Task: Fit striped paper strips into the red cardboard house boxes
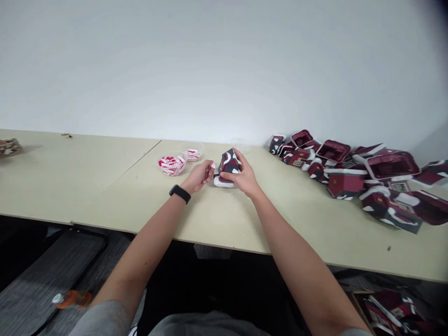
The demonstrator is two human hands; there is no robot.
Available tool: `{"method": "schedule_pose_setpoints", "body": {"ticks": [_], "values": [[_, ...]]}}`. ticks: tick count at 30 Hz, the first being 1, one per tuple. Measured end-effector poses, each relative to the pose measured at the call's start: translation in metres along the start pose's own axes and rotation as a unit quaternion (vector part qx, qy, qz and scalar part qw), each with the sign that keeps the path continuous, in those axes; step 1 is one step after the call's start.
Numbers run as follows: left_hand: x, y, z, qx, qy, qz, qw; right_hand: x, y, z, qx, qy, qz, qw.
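Observation:
My right hand (246,176) is wrapped round a small model house (229,163) with maroon walls, a dark grey roof and white trim. The house stands on the table in front of me, its white base edge toward me. Pinched in the fingertips of my left hand (202,175) is a small round red-and-white striped piece (213,165), close beside the house's left side. Left of that hand stands a clear bowl (171,172) of red-and-white pieces. Just behind it, a smaller clear container (192,156) holds similar pieces.
A pile of similar maroon houses (345,184) covers the table's right side, some showing hollow insides. More lie in a box (395,310) below. A brown bundle (10,147) sits far left. An orange bottle (72,298) lies on a grey chair. The wall (224,70) borders the table.

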State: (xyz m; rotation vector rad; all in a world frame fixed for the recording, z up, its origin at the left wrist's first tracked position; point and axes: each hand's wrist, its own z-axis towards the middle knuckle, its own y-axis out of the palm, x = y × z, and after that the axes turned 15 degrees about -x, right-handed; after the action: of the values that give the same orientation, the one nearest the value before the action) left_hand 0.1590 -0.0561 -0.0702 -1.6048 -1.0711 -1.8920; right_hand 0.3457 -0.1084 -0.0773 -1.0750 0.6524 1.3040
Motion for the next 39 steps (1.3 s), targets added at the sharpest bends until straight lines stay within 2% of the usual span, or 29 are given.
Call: {"method": "schedule_pose_setpoints", "body": {"ticks": [9, 17, 30, 39], "values": [[0.001, 0.003, -0.003, -0.018, -0.007, 0.056, 0.998, -0.006, 0.0, -0.001, 0.003, 0.03, 0.054, 0.998], [0.004, 0.002, -0.007, -0.087, -0.04, 0.087, 0.992, -0.013, -0.002, -0.003, -0.022, 0.048, 0.118, 0.992], [0.011, 0.011, -0.012, -0.102, -0.069, 0.065, 0.99, -0.012, -0.003, -0.003, -0.033, 0.041, 0.094, 0.994], [0.002, 0.004, -0.009, -0.131, -0.067, 0.049, 0.988, -0.013, -0.003, -0.004, -0.046, 0.036, 0.08, 0.995]]}}
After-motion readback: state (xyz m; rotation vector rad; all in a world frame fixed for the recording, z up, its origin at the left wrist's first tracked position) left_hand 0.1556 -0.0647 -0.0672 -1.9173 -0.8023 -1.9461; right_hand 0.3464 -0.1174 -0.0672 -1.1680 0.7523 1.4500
